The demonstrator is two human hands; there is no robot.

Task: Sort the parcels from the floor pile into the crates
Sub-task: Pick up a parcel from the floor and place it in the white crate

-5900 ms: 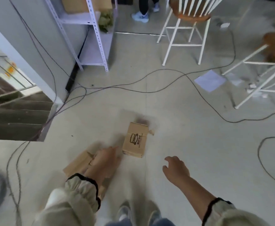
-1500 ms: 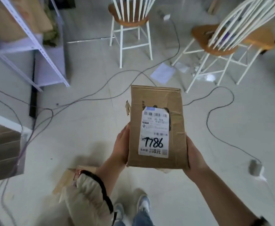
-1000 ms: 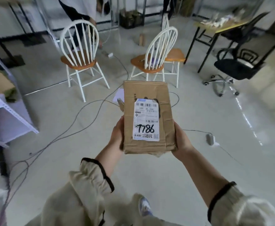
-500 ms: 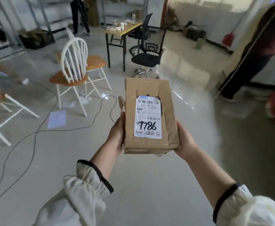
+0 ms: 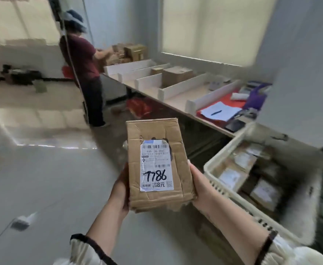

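Parcel (image 5: pixel 156 165) is at centre frame, held in the air between both hands, label side up. Left hand (image 5: pixel 120 192) clamps the left long edge near the bottom corner. Right hand (image 5: pixel 200 186) clamps the opposite edge. Fingers go underneath and are hidden.

Judgement: the flat, face-up hold keeps the white label (image 5: pixel 156 167), handwritten "7786", readable, probably to pick the destination. The carton is creased and torn at its near end, so support from two sides suits it.

Lower right: cream crate (image 5: pixel 227 146), just beside the right hand, already holding several labelled parcels (image 5: pixel 248 165). Parcel is not over it yet.

Upper right: long table (image 5: pixel 177 100) split into bays by white dividers (image 5: pixel 181 87). A few cartons sit in the bays, with papers and a pen at the near end.

Left: glossy grey floor (image 5: pixel 51 188). Another person (image 5: pixel 84 64) stands at the table's far end. Frame edges are blurred.
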